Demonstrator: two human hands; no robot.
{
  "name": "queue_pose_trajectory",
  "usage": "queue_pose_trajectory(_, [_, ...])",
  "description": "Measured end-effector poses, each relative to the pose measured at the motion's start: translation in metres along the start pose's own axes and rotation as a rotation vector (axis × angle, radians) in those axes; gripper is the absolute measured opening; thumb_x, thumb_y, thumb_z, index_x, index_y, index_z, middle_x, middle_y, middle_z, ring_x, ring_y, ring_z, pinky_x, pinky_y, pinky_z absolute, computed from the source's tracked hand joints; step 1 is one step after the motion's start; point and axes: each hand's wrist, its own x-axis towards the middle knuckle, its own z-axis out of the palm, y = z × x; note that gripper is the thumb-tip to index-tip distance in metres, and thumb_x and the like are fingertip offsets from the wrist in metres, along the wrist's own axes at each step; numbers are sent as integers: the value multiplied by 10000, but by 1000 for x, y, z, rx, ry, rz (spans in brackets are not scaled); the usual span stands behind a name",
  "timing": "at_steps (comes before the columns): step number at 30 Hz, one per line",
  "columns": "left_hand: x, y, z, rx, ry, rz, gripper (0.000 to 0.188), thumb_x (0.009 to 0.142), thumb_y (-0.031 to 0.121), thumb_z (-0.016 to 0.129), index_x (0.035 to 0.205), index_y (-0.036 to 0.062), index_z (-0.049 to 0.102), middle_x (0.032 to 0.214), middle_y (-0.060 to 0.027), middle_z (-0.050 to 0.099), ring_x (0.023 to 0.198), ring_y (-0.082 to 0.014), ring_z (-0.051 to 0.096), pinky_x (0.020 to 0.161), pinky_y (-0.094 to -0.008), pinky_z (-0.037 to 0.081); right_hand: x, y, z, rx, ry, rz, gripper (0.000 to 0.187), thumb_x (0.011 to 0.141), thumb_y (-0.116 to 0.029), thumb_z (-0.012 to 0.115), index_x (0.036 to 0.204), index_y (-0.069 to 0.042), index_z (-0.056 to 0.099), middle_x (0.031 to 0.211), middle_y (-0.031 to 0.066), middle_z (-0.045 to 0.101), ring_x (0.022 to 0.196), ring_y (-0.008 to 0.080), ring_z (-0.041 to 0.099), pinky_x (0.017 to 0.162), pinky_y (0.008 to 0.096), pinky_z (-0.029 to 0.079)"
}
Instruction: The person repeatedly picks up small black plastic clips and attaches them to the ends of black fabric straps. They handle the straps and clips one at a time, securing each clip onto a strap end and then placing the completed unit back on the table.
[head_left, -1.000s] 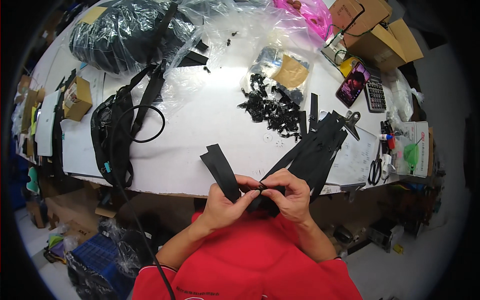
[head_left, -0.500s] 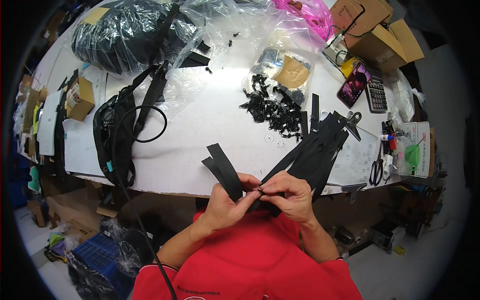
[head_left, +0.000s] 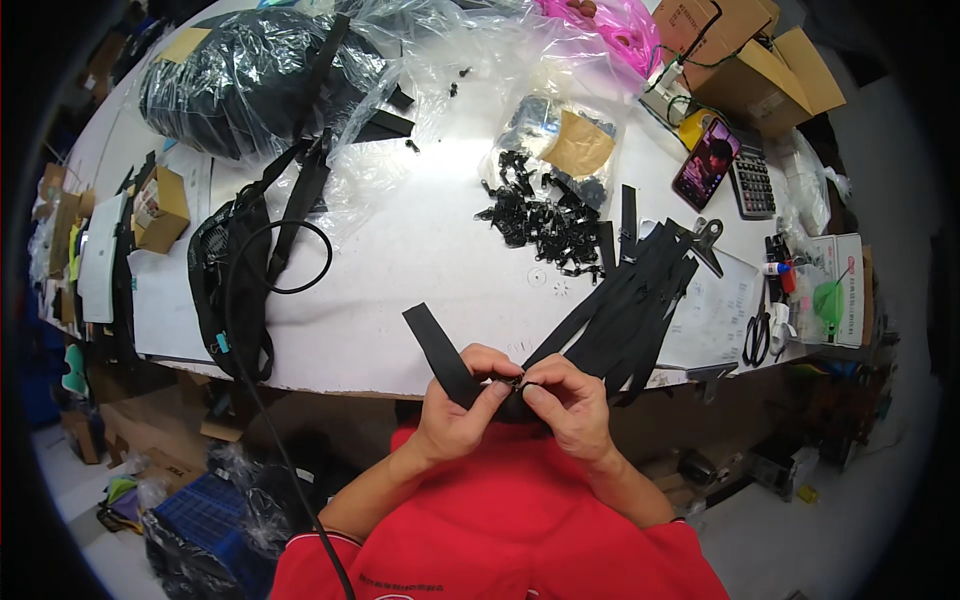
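My left hand (head_left: pixel 458 405) is closed round a black zipper tape (head_left: pixel 432 335), whose loose end sticks up past the fingers toward the table. Fingertip to fingertip with it, my right hand (head_left: pixel 572 402) pinches a small dark piece that looks like a zipper slider (head_left: pixel 517 382), at the tape's end. The fingers partly hide this piece. More black zipper tapes (head_left: pixel 630 310) lie in a fanned bundle just beyond my right hand. Farther off is a heap of black zipper sliders (head_left: pixel 545 220), spread beside a clear plastic bag (head_left: pixel 585 140).
A black bag (head_left: pixel 235 270) with straps and a looped cable (head_left: pixel 285 290) lie on the left. Behind is a large plastic-wrapped black bundle (head_left: pixel 250 85). On the right are a clipboard (head_left: pixel 705 320), phone (head_left: pixel 708 165), calculator (head_left: pixel 752 185), scissors (head_left: pixel 757 338) and cardboard box (head_left: pixel 770 90).
The two raised tape ends at my left hand now show as one. My right hand has shifted slightly left and turned, its fingertips still meeting those of the left.
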Motion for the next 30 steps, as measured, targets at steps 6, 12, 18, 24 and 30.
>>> queue_pose_trajectory(6, [-2,-3,-3,-115,-25,-76,178,937,-48,535,1098,-8,600,1070,-76,588,999,-142,590,886,-284,473,6,3,-9,-154,-97,-60,48,889,-30,690,907,11,673,883,34,642,754,79,561,664,234,438])
queue_pose_trajectory(12, [-3,-6,-6,-7,-28,-51,191,941,-43,534,1109,1,613,1062,-81,598,969,-145,589,872,-282,474,9,1,-11,-160,-110,48,86,865,-52,719,911,11,681,854,39,642,727,86,559,648,236,430])
queue_pose_trajectory(18, [0,-7,-1,64,40,5,197,925,-67,551,1089,-1,636,1065,-94,593,912,-133,602,777,-253,496,5,5,1,-309,42,-39,129,849,-84,753,921,4,691,841,53,656,712,111,582,640,247,441])
queue_pose_trajectory(24, [-2,-6,0,134,51,34,196,918,-71,566,1094,-17,636,1052,-105,585,831,-124,610,678,-232,512,6,11,3,-371,24,-191,97,844,-59,734,868,0,661,825,59,653,684,123,581,601,263,436])
queue_pose_trajectory(30, [-1,-4,-1,61,42,-23,191,927,-60,566,1103,-22,629,1048,-103,581,807,-111,594,665,-230,505,7,19,5,-266,52,-170,81,834,-44,714,843,-7,642,795,47,636,665,116,565,582,254,418])
